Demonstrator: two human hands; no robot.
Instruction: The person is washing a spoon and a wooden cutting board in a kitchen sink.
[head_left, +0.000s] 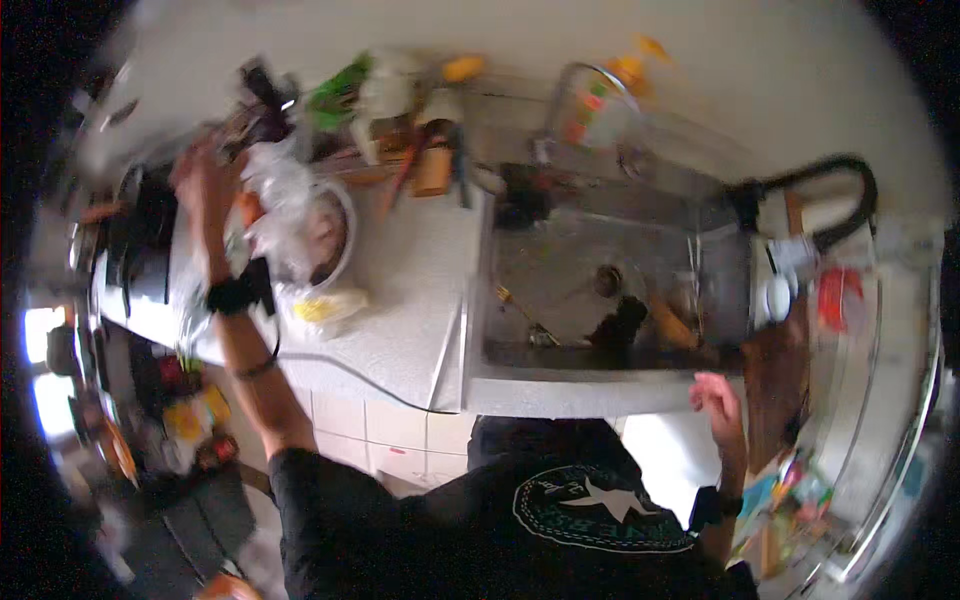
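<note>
My left hand (202, 180) reaches to the back left of the counter, near a blurred cluster of dark objects (262, 97). Motion blur hides its fingers, so I cannot tell whether it holds anything. Beside that forearm stands a round white bowl (349, 232) with a clear plastic bag (277, 180) over part of it and pale food inside. A small bag with something yellow (322, 307) lies in front of the bowl. My right hand (718, 401) hovers by the front edge of the steel sink (555, 371), its fingers loosely bent and nothing visible in them.
In the sink lie a fork-like utensil (529, 315) and a dark clump (619, 321) near the drain (607, 280). A curved faucet (592, 67) rises behind, a black hose (862, 187) at right. Utensils in a brown holder (432, 171) line the wall. A cable crosses the counter's front.
</note>
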